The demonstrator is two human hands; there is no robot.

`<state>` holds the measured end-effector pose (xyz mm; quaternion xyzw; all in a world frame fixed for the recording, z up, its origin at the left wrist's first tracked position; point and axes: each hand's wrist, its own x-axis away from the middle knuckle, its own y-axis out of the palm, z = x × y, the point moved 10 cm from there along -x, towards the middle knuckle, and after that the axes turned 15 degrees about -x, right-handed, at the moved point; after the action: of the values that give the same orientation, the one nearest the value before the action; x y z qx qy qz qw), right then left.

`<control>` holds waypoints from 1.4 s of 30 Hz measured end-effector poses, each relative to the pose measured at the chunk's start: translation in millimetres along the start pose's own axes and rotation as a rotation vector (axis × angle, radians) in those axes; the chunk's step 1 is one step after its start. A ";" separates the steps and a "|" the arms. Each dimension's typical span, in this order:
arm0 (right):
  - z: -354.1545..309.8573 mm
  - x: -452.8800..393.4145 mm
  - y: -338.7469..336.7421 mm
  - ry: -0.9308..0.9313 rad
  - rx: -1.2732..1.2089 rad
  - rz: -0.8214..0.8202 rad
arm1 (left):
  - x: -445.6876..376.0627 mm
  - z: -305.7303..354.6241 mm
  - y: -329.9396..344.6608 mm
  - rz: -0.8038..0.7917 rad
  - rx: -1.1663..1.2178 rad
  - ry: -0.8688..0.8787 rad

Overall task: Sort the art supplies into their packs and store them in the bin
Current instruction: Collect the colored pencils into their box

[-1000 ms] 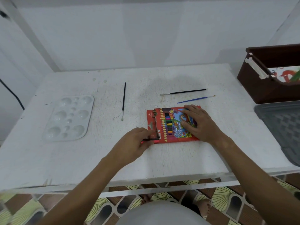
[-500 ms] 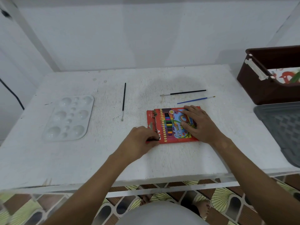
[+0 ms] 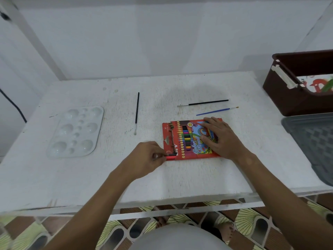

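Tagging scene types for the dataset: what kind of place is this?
Probably a home art or craft corner: a worn white table with a colour pencil pack, a paint palette and loose brushes, over patterned floor tiles.

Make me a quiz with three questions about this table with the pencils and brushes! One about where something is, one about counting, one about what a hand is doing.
1. Where is the white plastic paint palette?
A. Table's left side
B. Inside the brown bin
C. Under the pencil box

2. How many paintbrushes lie on the white table?
A. One
B. Three
C. Five

3. What is the right hand doing?
A. Holding a brush
B. Pressing flat on the red colour pencil box
C. Hanging off the table

Answers: 1 A, it sits far left; 2 B, two black-handled, one blue; 3 B, its straight fingers rest on the box.
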<state>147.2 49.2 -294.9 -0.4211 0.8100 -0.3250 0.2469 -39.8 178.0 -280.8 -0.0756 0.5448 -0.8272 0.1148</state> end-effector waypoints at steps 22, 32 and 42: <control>1.4 0.0 0.9 -0.001 -0.002 -0.009 | -13.8 9.5 12.1 -0.080 0.053 -0.131; 2.8 -0.6 1.3 0.004 0.016 -0.003 | -19.4 10.0 13.8 -0.121 -0.001 -0.079; 0.6 0.0 1.8 0.007 0.035 -0.013 | -16.2 13.8 12.4 -0.121 0.013 -0.047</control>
<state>146.7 49.8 -296.7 -0.4209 0.8023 -0.3422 0.2491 -19.4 165.5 -286.7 -0.1271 0.5311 -0.8341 0.0777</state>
